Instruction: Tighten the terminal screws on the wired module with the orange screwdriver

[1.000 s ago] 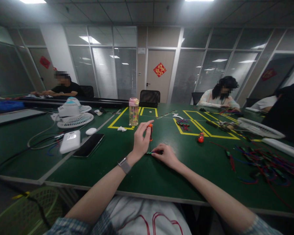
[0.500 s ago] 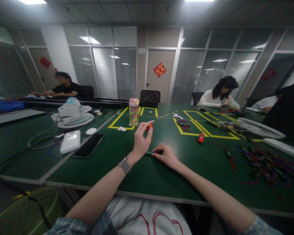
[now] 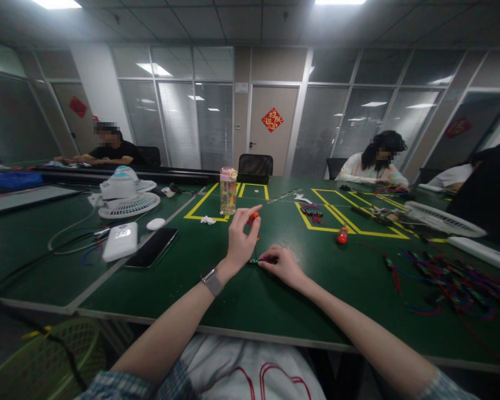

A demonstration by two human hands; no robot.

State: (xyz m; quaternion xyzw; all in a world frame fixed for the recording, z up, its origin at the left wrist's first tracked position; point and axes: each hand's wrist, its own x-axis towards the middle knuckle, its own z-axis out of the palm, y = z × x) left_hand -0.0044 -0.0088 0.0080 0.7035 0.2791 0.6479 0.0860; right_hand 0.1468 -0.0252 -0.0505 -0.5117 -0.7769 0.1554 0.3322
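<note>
My left hand [image 3: 242,233] is closed around the orange handle [image 3: 254,217] of a screwdriver held upright. Its thin dark shaft [image 3: 256,251] runs down to a small green circuit board [image 3: 254,260] on the table; whether the tip touches the board is too small to tell. My right hand [image 3: 284,265] rests on the tabletop, thumb and fingertips pinched at the board's right end. Something dark, partly hidden, shows between those fingers. Part of the screwdriver is covered by my left fingers.
Right of my hands lie an orange-red object [image 3: 342,235] and a tangle of wired boards [image 3: 454,278]. More boards [image 3: 311,211] sit inside yellow tape. A bottle [image 3: 228,191], phone [image 3: 152,248], white box [image 3: 120,241] and fan [image 3: 129,204] stand left. Other people sit across the table.
Both hands stay in nearly the same place, with the same grips. The whole view has shifted very slightly.
</note>
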